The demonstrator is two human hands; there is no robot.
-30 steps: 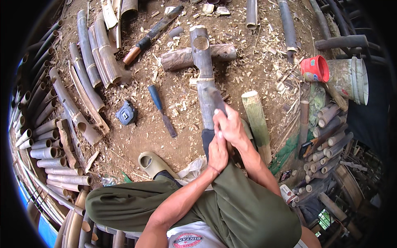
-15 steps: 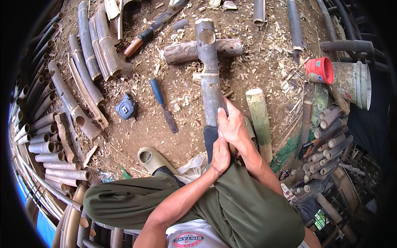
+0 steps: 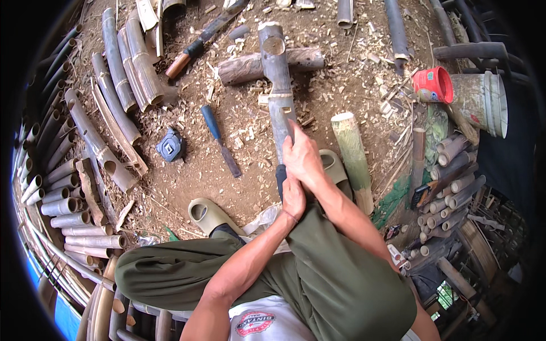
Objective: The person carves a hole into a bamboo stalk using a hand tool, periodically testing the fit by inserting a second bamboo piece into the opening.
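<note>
A grey bamboo pole (image 3: 280, 74) runs away from me, its far part resting across a short log (image 3: 239, 69). It has a round hole near the far end and a small rectangular notch just on my side of a pale node. My right hand (image 3: 303, 158) is closed around a flat-bladed tool (image 3: 291, 131), whose dark blade lies along the pole's right side, its tip short of the notch. Right behind it, my left hand (image 3: 294, 199) is closed against the right; what its fingers hold is hidden. A dark covering (image 3: 281, 177) sits by the pole's near part.
A blue-handled chisel (image 3: 220, 141) and a tape measure (image 3: 171, 145) lie to the left. A pale green bamboo piece (image 3: 352, 159) is at the right. Beyond are a red pot (image 3: 432, 84) and a whitish bucket (image 3: 480, 102). Cut bamboo (image 3: 85, 220) is stacked at left; chips litter the soil.
The blade has drawn back toward me along the pole, so the rectangular notch now shows. Both hands stay together. The whole view has shifted slightly.
</note>
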